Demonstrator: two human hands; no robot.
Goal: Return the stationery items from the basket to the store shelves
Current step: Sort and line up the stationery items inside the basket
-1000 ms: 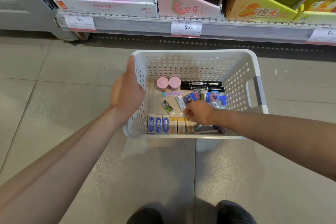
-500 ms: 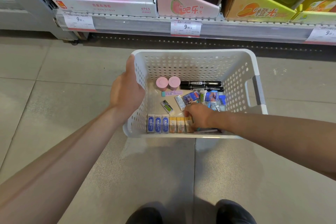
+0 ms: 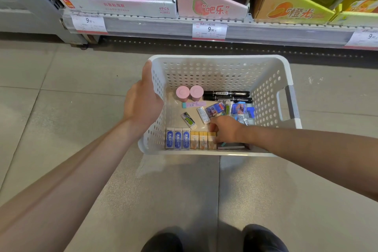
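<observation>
Right hand (image 3: 226, 130) has shifted toward the basket's (image 3: 219, 58) near edge, fingers curled onto the yellow boxes (image 3: 201, 139); pick-up appears imminent. Left hand (image 3: 143, 102) still grips the left rim.

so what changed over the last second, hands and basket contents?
The right hand slid toward the near wall of the basket and now rests its fingers on the yellow eraser boxes; whether it grips one is hidden. Nothing was lifted out. The left hand holds the basket's left wall as before; the blue eraser boxes, pink tubs and black markers stayed put.
</observation>
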